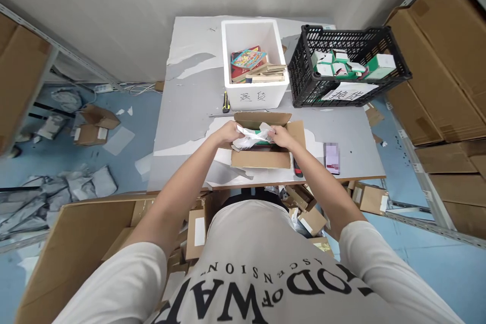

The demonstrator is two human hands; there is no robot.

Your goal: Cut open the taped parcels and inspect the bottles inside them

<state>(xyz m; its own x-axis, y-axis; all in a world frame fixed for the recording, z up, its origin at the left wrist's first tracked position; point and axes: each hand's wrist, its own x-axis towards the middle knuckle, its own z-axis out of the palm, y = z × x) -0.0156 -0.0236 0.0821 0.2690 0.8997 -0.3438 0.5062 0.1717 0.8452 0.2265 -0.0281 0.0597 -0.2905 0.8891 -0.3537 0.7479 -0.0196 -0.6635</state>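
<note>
An open cardboard box (260,159) lies near the table's front edge with its flaps folded out. Over its opening, crumpled white wrapping (248,137) is stretched between my two hands; whether it is paper or thin plastic I cannot tell. My left hand (229,133) has its fingers closed on the wrapping's left end. The right end is pinched in my right hand (280,135). Part of a green item shows beneath the wrapping inside the box, mostly hidden. Beside the box's right front corner is a red and black utility knife (298,168).
Behind the box stand a white foam bin (256,96) of books and a black plastic crate (304,83) with green-and-white boxes (380,66). A yellow utility knife (226,103) and a phone (332,158) lie on the table (182,126). Cartons (429,66) line the right shelf.
</note>
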